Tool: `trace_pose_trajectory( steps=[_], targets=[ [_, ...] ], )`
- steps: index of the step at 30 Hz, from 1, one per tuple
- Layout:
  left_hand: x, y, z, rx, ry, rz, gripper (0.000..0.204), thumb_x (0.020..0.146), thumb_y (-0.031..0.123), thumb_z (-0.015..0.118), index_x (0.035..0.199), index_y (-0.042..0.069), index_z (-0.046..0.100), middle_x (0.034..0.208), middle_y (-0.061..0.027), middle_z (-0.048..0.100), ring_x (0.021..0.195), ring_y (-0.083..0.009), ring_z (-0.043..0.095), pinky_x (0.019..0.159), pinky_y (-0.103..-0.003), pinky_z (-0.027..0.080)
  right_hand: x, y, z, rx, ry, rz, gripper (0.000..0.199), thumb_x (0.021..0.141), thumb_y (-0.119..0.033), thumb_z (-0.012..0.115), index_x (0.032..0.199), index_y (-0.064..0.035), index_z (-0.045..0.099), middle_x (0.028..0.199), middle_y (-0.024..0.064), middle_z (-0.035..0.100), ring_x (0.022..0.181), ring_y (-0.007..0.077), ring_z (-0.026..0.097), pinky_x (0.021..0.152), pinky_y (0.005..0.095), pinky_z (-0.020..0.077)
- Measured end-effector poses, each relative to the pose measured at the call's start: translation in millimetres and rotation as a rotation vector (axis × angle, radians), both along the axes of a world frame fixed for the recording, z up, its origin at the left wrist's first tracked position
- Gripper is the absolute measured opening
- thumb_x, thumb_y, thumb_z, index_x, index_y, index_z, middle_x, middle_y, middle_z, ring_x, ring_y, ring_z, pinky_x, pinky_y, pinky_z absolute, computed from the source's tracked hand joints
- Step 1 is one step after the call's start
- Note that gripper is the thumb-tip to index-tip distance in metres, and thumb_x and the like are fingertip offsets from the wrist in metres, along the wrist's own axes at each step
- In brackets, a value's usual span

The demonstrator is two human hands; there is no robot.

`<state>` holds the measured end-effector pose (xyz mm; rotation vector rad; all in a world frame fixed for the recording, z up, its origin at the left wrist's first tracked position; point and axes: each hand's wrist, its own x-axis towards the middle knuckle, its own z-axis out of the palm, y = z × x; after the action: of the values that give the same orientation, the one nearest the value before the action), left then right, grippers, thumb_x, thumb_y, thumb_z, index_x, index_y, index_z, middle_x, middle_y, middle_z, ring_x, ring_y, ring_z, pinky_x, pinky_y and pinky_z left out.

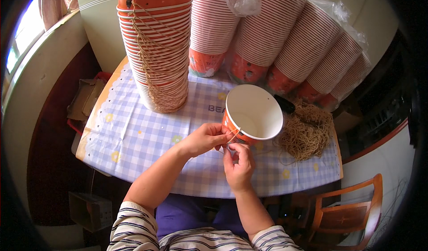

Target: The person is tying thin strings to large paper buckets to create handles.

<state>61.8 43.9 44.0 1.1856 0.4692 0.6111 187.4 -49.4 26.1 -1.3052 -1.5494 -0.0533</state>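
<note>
An orange paper bucket with a white inside and white rim stands on the table in front of me, its mouth tipped toward me. A thin tan string passes over its near rim. My left hand is closed at the bucket's near left side, thumb and fingers pinching the string. Just below it my right hand is closed too, its thumb and forefinger pinched on the string under the rim. The fingertips of both hands nearly meet; the string's exact path between them is too small to tell.
A tall stack of orange buckets with strings hanging down its side rises at the left. Several plastic-wrapped bucket stacks line the back. Right of the bucket lie a tan string heap and a black object. A wooden chair stands right.
</note>
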Motion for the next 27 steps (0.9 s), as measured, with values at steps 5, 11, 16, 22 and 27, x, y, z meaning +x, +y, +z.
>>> trace_pose_trajectory(
  steps=[5,11,16,22,27],
  targets=[
    [-1.9,0.5,2.2,0.000,0.027,-0.008,0.019,0.089,0.025,0.059,0.087,0.006,0.059,0.072,0.0045,0.055,0.064,-0.0036,0.045,0.057,-0.019,0.036,-5.4,-4.0,5.8,-0.133,0.300,0.048,0.025,0.074,-0.003,0.068,0.096,-0.0022,0.057,0.083,0.0063,0.062,0.060,0.0132,0.055,0.058,0.0261,0.0460],
    [-2.4,-0.1,3.9,-0.035,0.018,0.024,0.021,0.087,0.028,0.061,0.086,0.007,0.059,0.070,0.0039,0.054,0.062,-0.0040,0.044,0.055,-0.020,0.035,-0.2,-4.5,-2.1,-0.328,0.405,0.086,0.012,0.079,-0.006,0.066,0.088,-0.0011,0.060,0.074,0.0045,0.064,0.061,0.0097,0.056,0.060,0.0247,0.0461],
    [-1.9,1.0,2.7,-0.051,0.014,0.012,0.022,0.087,0.030,0.062,0.086,0.008,0.059,0.069,0.0036,0.054,0.061,-0.0042,0.044,0.055,-0.019,0.035,2.4,-6.4,-3.6,-0.160,0.349,0.060,0.009,0.079,-0.006,0.065,0.086,-0.0030,0.060,0.073,0.0074,0.063,0.060,0.0150,0.059,0.058,0.0272,0.0470],
    [-4.2,0.1,4.9,-0.074,-0.023,-0.002,0.021,0.085,0.029,0.064,0.085,0.009,0.059,0.070,0.0038,0.055,0.062,-0.0041,0.045,0.055,-0.020,0.035,4.8,-6.1,15.8,0.037,0.117,0.019,0.013,0.077,-0.002,0.065,0.088,-0.0045,0.059,0.078,0.0069,0.061,0.059,0.0173,0.057,0.056,0.0285,0.0460],
    [-5.6,-2.7,13.3,-0.118,-0.117,0.014,0.018,0.085,0.027,0.064,0.084,0.009,0.059,0.072,0.0040,0.055,0.063,-0.0038,0.044,0.056,-0.020,0.034,6.4,-0.2,37.4,0.111,-0.057,0.000,0.017,0.074,-0.001,0.066,0.089,-0.0061,0.059,0.079,0.0065,0.060,0.062,0.0217,0.057,0.058,0.0316,0.0459]
  ],
)
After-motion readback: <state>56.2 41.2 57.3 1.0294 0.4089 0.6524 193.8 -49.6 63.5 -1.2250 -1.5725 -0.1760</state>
